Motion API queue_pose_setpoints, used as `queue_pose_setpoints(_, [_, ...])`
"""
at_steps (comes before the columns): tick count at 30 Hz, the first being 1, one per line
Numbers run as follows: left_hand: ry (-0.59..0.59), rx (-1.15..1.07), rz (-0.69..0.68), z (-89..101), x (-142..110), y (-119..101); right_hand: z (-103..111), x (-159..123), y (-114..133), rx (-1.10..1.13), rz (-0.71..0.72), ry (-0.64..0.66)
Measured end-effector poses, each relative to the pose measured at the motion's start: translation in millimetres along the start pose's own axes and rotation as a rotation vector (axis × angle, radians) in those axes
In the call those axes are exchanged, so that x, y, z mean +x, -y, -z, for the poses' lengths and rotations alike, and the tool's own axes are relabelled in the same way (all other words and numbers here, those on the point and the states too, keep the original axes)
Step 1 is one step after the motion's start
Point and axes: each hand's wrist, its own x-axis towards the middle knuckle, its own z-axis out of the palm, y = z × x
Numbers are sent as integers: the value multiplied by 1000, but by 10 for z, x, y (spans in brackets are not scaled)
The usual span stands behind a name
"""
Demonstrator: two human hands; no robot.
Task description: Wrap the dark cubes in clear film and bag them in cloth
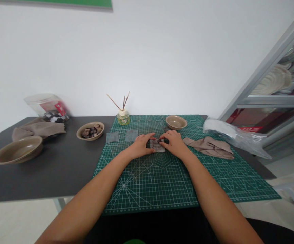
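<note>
Where a dark counter (70,169) runs beneath it, a green cutting mat (167,189) lies spread, with a crumpled brown cloth (215,148) on its right side. Over the mat's middle, the left hand (142,145) has its thumb and fingers parted, and the right hand (174,143) has its fingers bent close together. A bowl of small blocks (90,138) stands left of the mat; a grey square piece (157,147) lies on its middle, between both hands' fingers; whether either grips it I cannot tell
</note>
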Motion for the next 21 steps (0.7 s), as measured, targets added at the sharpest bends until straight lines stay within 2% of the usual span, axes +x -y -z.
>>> queue_pose_setpoints(7, [1,2,17,5,-6,-12,-12,5,31,65,46,0])
queue_pose_setpoints(15, [6,-16,-1,15,-9,-20,-17,10,-76,-2,-107,-139])
queue_pose_setpoints(21, [-6,-7,1,0,-6,10,-16,3,-8,69,19,-100])
